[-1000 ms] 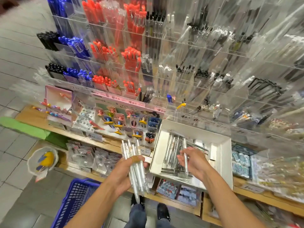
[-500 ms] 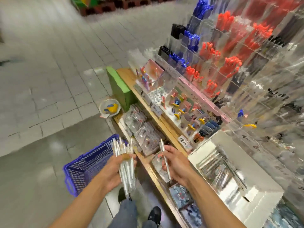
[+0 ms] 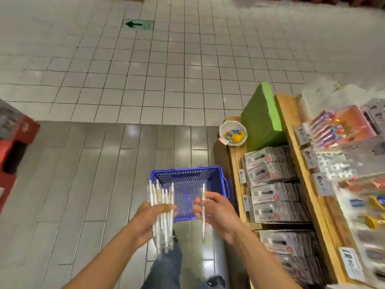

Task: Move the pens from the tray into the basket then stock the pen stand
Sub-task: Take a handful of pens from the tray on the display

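Floor [image 3: 166, 80]: pale square tiles far from me, grey plank-like tiles near my feet. Green arrow sign [image 3: 138, 24] set in the tiles, pointing left. Wooden shelf [image 3: 235, 155] to my right carries rows of boxed packs [image 3: 270, 184] with price tags [image 3: 242, 176]. White bowl [image 3: 233, 133] at the shelf's far corner holds yellow and blue items, too small to identify. Green box [image 3: 261, 119] just beside the bowl. Red display [image 3: 14, 142] at left edge. My dark shoe [image 3: 216, 281] below.

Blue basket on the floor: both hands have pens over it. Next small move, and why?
Probably lower both hands and let go of the pens into the blue basket. The left hand grips a bundle of clear pens, the right hand pinches a single pen, and both sit just above the basket's near rim. No pens can be seen inside it yet.
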